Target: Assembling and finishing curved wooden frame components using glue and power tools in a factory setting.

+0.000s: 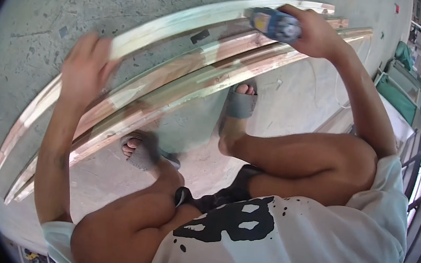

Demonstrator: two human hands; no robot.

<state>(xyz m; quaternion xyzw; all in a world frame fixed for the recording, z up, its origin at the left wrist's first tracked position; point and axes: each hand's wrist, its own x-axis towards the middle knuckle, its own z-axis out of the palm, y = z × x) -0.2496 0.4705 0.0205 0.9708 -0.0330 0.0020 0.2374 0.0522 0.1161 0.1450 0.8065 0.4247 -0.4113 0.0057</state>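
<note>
My left hand (pixel 85 71), smeared by motion, closes round the farthest of several long wooden strips (pixel 182 20). Its fingers lie over the strip and the thumb is on the near side. My right hand (pixel 314 33) grips a blue hand-held power tool (pixel 277 25) with a yellow label. The tool sits over the right part of that far strip; its exact kind is blurred, and its contact with the wood cannot be made out. Nearer to me, more wooden strips (pixel 183 94) run side by side along the floor.
My sandalled feet (pixel 243 104) rest on the concrete floor (pixel 25 56), close to the near strips. A small dark flat piece (pixel 200 36) lies between the strips. A thin pale cord (pixel 337 92) loops at the right, before green cloth-covered items (pixel 401 97).
</note>
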